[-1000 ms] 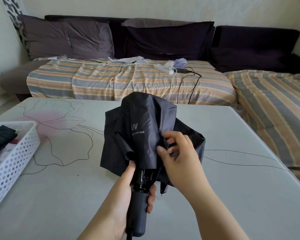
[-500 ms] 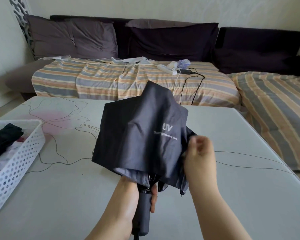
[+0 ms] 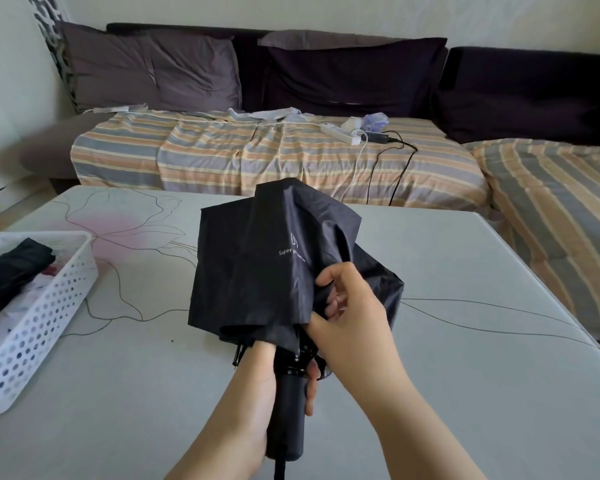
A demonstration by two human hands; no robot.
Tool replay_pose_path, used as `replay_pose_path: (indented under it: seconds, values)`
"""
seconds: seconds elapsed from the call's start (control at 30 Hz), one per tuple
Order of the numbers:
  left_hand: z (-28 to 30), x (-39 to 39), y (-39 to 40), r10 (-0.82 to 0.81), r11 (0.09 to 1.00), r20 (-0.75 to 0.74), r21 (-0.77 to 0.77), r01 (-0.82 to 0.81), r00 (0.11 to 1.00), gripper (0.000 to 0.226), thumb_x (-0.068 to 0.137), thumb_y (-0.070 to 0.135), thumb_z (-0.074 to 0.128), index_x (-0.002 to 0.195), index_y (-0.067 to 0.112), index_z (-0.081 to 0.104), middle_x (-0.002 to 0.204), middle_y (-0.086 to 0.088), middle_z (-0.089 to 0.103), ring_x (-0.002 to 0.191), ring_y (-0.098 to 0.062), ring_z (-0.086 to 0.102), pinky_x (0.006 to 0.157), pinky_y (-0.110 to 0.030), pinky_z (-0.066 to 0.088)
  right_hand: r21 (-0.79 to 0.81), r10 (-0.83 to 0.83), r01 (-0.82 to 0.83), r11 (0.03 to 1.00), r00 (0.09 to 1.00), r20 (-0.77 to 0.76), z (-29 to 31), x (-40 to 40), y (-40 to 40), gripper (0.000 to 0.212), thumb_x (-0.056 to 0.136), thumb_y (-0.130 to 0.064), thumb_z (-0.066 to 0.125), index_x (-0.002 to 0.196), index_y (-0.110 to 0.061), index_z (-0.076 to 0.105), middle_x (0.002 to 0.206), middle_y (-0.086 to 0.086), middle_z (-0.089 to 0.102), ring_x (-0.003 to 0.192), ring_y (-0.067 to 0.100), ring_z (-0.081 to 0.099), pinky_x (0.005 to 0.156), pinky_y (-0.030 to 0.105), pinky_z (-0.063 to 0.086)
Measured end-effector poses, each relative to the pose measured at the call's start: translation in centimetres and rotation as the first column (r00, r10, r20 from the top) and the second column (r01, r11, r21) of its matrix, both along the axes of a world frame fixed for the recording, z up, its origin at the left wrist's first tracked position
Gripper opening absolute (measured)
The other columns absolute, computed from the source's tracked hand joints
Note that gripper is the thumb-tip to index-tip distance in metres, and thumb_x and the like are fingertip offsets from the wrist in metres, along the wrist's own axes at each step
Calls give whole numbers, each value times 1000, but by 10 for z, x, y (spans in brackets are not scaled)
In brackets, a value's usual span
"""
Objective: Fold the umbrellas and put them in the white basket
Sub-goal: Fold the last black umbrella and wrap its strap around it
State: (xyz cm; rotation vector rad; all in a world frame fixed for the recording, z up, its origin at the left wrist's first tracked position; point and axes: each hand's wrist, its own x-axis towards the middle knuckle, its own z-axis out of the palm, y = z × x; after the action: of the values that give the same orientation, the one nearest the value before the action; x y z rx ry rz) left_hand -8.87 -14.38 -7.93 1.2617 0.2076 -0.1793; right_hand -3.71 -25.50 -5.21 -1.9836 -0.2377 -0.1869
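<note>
A collapsed black umbrella (image 3: 271, 265) with loose, unwrapped canopy cloth stands upright above the table, small white lettering on one panel. My left hand (image 3: 257, 386) grips its black handle from below. My right hand (image 3: 350, 313) pinches a fold of the canopy cloth on the umbrella's right side. The white perforated basket (image 3: 45, 317) sits at the table's left edge, with a folded black umbrella (image 3: 11, 268) lying inside it on other items.
The pale table (image 3: 465, 375) bears a line drawing of a flower with a pink patch. Behind it runs a sofa with striped covers (image 3: 257, 157), dark cushions, a white power strip (image 3: 340, 133) and cables.
The canopy panel with the lettering turned around the shaft. My right hand swept the cloth to the right, then came back to pinch a fold. My left hand kept hold of the handle.
</note>
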Motion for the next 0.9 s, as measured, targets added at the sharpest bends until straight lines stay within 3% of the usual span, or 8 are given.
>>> replay_pose_path:
  seconds: [0.2, 0.33, 0.37, 0.53, 0.63, 0.7, 0.77, 0.9]
  values:
    - [-6, 5, 5, 3, 994, 18, 111, -5, 1000, 33, 102, 18, 37, 81, 0, 55, 60, -7, 56, 42, -11, 52, 44, -20, 41, 30, 106, -104, 994, 990, -90, 8, -1, -3, 36, 77, 8, 49, 82, -26, 59, 79, 2, 60, 63, 7, 48, 60, 10, 40]
    - [-4, 7, 9, 17, 990, 2, 138, -17, 1000, 31, 101, 18, 39, 82, -2, 55, 61, -11, 55, 44, -15, 51, 45, -23, 42, 262, 236, -186, 947, 956, -174, 14, -2, -8, 9, 91, -13, 59, 88, -19, 65, 77, -4, 67, 69, 10, 61, 69, 17, 50]
    - [-3, 6, 8, 24, 991, -8, 130, -22, 1000, 30, 100, 18, 40, 83, -2, 55, 62, -10, 56, 44, -14, 52, 44, -22, 42, 260, 244, -193, 946, 953, -179, 14, -3, -6, 3, 89, -17, 62, 87, -17, 65, 74, -3, 65, 66, 8, 58, 67, 17, 49]
    - [6, -2, 3, 48, 990, 8, 134, -48, 999, 33, 99, 21, 43, 75, 4, 57, 57, -4, 57, 41, -11, 52, 43, -21, 41, 100, 141, -125, 987, 975, -170, 8, -4, 3, 19, 80, -12, 74, 72, -12, 56, 54, -8, 42, 48, 5, 34, 48, 9, 33]
    - [13, -3, 2, 43, 982, 70, 183, -55, 997, 36, 94, 27, 51, 63, 12, 59, 55, -5, 56, 42, -14, 50, 46, -23, 40, 111, 151, -130, 985, 968, -201, 11, -4, 0, 13, 83, -10, 70, 78, -4, 60, 62, 3, 48, 54, 10, 39, 47, 11, 34]
    - [14, -2, 3, 40, 978, 73, 200, -54, 997, 36, 92, 30, 53, 62, 9, 59, 56, -10, 55, 44, -18, 48, 49, -27, 40, 128, 162, -135, 982, 960, -229, 13, -4, -1, 9, 86, -7, 63, 76, -8, 64, 63, 7, 53, 49, 9, 40, 41, 13, 33]
    - [15, -2, 5, 61, 982, 49, 174, -68, 997, 35, 91, 30, 53, 69, 2, 56, 59, -15, 53, 46, -22, 46, 52, -29, 38, 104, 97, -78, 992, 978, -185, 14, -2, -5, 19, 84, -2, 55, 73, -14, 65, 64, 9, 59, 50, 9, 41, 44, 13, 33]
    - [20, 1, 14, 193, 981, -55, 34, -192, 980, 33, 83, 32, 61, 68, 3, 57, 57, -10, 54, 45, -18, 46, 47, -25, 39, 68, -278, 279, 958, 960, -35, 14, 6, -28, 28, 77, 7, 45, 77, -19, 56, 66, 3, 61, 61, 23, 48, 49, 22, 35]
